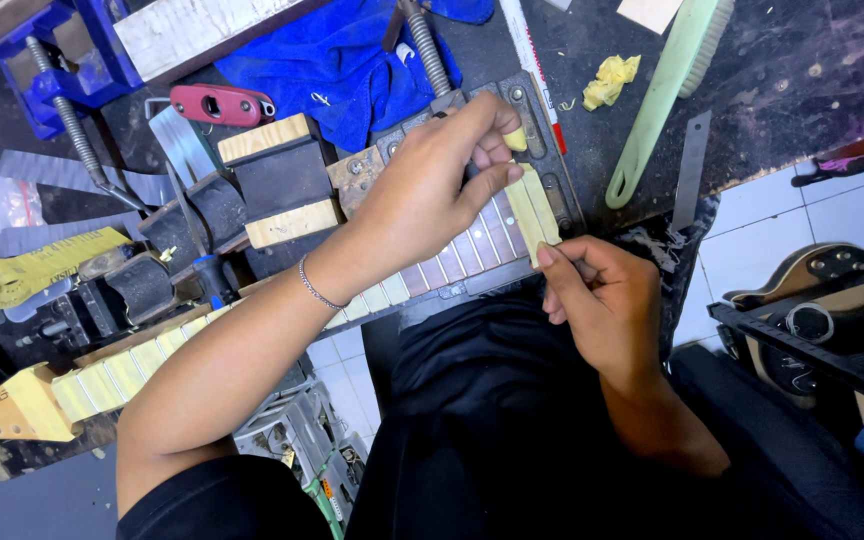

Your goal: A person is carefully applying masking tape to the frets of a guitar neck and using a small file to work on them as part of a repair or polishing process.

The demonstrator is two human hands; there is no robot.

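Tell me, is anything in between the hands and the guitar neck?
Nothing visible is. The left hand rests right on the guitar neck, fingertips on the yellow tape strips. The right hand pinches the tape at the neck's end. The blue cloth lies behind, off to the side.

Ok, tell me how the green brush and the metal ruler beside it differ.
The green brush is pale green, thick and long, with a looped handle end; the metal ruler is grey, flat, thin and shorter. The brush lies slanted, its bristles toward the picture's top edge; the ruler lies nearly straight up and down in the picture. Both rest untouched on the dark workbench, right of the hands.
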